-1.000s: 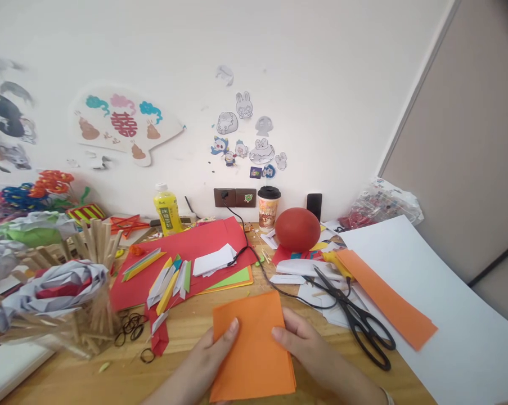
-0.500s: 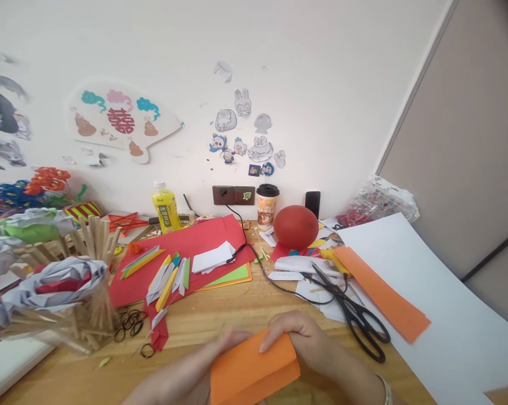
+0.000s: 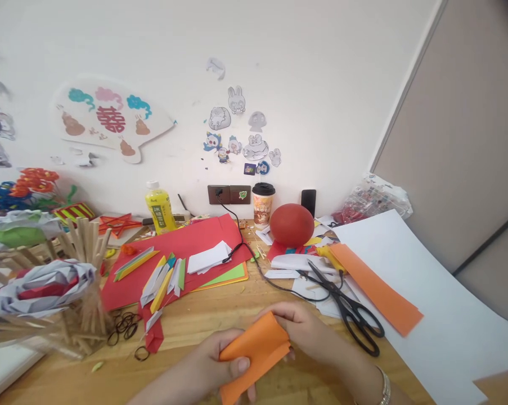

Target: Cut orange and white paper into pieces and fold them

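A stack of folded orange paper (image 3: 257,351) is held tilted above the wooden table at the bottom centre. My left hand (image 3: 222,363) grips its left side, the thumb lying on top and fingertips showing below. Around the upper right edge, my right hand (image 3: 293,326) is closed on the same paper, with its thumb mostly hidden. Black scissors (image 3: 346,306) lie partly spread to the right of my right hand, beside long orange strips (image 3: 376,289).
Red sheets (image 3: 169,239) bear folded paper pieces and white slips (image 3: 209,257). A red balloon (image 3: 291,225), a lidded cup (image 3: 263,205) and a yellow bottle (image 3: 160,208) stand near the wall. A black cable (image 3: 257,270) crosses the table. Wooden sticks (image 3: 79,242) are at left.
My left thumb has come onto the top of the orange paper. My right thumb has left its top face, and the paper is tilted more steeply. The view has shifted slightly.
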Motion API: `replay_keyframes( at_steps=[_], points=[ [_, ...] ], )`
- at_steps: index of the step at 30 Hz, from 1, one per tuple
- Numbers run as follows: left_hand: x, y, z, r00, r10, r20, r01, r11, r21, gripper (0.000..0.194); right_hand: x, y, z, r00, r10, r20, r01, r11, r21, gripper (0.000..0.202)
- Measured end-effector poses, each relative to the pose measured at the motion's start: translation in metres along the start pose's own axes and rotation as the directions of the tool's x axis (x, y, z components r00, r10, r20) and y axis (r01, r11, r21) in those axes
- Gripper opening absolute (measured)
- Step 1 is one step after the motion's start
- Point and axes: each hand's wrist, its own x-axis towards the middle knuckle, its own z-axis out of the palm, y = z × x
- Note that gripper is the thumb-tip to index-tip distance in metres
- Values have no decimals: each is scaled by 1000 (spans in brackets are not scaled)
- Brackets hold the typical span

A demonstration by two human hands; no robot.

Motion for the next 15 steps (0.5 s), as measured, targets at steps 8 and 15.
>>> replay_keyframes(
  at_steps=[8, 15],
  points=[
    [-8, 5, 8, 999, -49, -12, 50, 972, 230, 59, -3, -4, 8, 971, -218, 97, 232, 955, -185, 30],
    [1, -7, 9, 994, -29, -101, 47, 983, 179, 54, 0, 4, 17, 996, -53, -67, 55, 998, 24, 44]
  ],
)
